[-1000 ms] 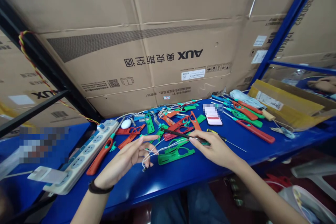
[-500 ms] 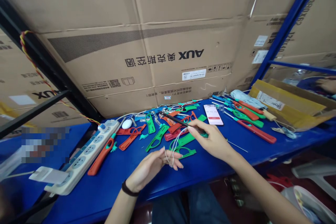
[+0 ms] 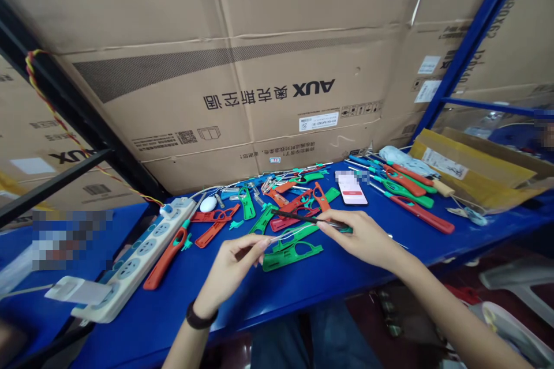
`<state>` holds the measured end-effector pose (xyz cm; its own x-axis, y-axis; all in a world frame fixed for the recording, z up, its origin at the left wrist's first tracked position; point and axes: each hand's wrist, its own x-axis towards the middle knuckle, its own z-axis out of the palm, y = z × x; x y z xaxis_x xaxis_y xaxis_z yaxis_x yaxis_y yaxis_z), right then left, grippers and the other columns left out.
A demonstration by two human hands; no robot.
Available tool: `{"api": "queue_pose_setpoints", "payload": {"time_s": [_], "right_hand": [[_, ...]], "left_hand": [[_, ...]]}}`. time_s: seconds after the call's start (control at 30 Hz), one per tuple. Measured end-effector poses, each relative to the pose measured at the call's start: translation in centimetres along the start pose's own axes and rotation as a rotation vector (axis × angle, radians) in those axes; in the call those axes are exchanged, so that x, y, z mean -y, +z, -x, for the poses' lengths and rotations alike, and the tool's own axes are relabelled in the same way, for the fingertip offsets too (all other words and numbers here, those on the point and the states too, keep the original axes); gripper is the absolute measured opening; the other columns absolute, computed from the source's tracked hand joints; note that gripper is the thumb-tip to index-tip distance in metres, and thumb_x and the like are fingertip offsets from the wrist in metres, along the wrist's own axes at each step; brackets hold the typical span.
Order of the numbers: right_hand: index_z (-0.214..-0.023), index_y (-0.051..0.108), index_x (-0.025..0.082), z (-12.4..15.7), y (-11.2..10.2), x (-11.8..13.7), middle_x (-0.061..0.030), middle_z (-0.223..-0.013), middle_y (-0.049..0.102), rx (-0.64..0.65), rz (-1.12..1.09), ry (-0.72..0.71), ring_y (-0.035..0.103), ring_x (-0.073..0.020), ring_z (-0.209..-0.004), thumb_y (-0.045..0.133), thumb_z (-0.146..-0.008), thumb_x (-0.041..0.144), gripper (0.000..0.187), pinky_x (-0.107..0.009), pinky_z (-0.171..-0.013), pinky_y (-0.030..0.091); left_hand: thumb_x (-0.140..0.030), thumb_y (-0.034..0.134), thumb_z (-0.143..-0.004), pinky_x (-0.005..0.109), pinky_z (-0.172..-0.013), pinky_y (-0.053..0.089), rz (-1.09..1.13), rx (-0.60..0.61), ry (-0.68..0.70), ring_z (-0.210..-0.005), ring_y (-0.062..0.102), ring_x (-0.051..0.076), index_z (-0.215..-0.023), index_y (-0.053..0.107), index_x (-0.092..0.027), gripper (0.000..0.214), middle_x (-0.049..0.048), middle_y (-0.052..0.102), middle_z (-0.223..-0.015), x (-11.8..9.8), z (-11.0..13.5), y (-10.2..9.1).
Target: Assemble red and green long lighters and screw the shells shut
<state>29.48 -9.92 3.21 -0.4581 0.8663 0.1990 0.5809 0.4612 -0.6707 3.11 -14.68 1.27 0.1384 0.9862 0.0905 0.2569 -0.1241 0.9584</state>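
Note:
My left hand [image 3: 242, 259] pinches the end of a thin white wire [image 3: 286, 236] between thumb and fingers. The wire runs across to my right hand [image 3: 361, 236], which is closed around a slim dark rod [image 3: 298, 217] with a dark green part at the palm. The rod points left, over the loose lighter parts. Beneath the wire lie green lighter casing halves [image 3: 294, 255]. Just beyond the rod are red casing halves [image 3: 292, 207] with trigger openings. What my right fingers cover is hidden.
At left are a white power strip [image 3: 149, 245], an orange lighter [image 3: 165, 262] and a white round object [image 3: 208, 204]. A phone [image 3: 354, 191] lies behind my right hand. Long-nosed lighters [image 3: 418, 213] and a yellow-taped carton [image 3: 471, 170] are at right. Cardboard [image 3: 259, 57] walls the back.
My left hand has gone from open fingers with the wire looped over them to a pinch, moving slightly left and up. The wire is straighter. My right hand has shifted slightly right and lower.

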Motion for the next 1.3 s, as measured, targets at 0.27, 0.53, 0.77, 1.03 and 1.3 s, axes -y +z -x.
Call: {"api": "queue_pose_setpoints", "payload": {"time_s": [0.27,0.53,0.77,1.03,1.3], "right_hand": [[-0.092,0.052,0.021,0.6,-0.1,0.2,0.0072,-0.051,0.046,0.168,-0.263,0.071,0.042,-0.0105,-0.046,0.04,-0.092,0.053,0.034,-0.022,-0.05,0.035],[-0.074,0.049,0.018,0.8,0.4,-0.2,0.0024,-0.067,0.046,0.277,-0.358,0.064,0.043,-0.0109,-0.061,0.031,-0.094,0.056,0.047,-0.023,-0.06,0.037],[-0.072,0.044,0.017,1.0,1.3,-0.1,0.0059,-0.06,0.03,0.479,-0.62,0.219,0.027,-0.0075,-0.052,0.036,-0.088,0.066,0.052,-0.02,-0.047,0.025],[-0.073,0.046,0.017,0.8,1.3,0.0,0.0041,-0.063,0.036,0.454,-0.567,0.215,0.033,-0.0081,-0.055,0.035,-0.088,0.066,0.053,-0.02,-0.05,0.031],[-0.072,0.052,0.016,1.2,0.6,0.4,0.0027,-0.061,0.041,0.438,-0.427,0.173,0.039,-0.0095,-0.055,0.031,-0.091,0.064,0.056,-0.021,-0.051,0.035]], "left_hand": [[-0.033,0.065,-0.082,0.026,-0.069,0.047,-0.322,-0.003,0.181,-0.073,0.064,0.018,-0.082,0.073,-0.021,0.015,0.0028,0.072,-0.08,-3.4,-0.1,-1.8],[-0.032,0.065,-0.082,0.026,-0.072,0.048,-0.382,0.055,0.234,-0.078,0.064,0.018,-0.085,0.073,-0.021,0.014,0.0031,0.072,-0.084,-4.7,-0.8,-2.3],[-0.031,0.068,-0.08,0.025,-0.069,0.048,-0.377,0.014,0.258,-0.072,0.062,0.016,-0.081,0.072,-0.02,0.012,0.0025,0.071,-0.078,-5.7,-0.9,-2.3],[-0.033,0.068,-0.08,0.025,-0.07,0.05,-0.387,-0.03,0.267,-0.072,0.063,0.016,-0.082,0.071,-0.019,0.015,0.003,0.071,-0.08,-5.1,-1.2,-2.4],[-0.035,0.066,-0.081,0.027,-0.072,0.051,-0.486,-0.006,0.291,-0.073,0.066,0.018,-0.082,0.072,-0.019,0.017,0.0037,0.073,-0.081,-5.6,-1.5,-2.3]]}}
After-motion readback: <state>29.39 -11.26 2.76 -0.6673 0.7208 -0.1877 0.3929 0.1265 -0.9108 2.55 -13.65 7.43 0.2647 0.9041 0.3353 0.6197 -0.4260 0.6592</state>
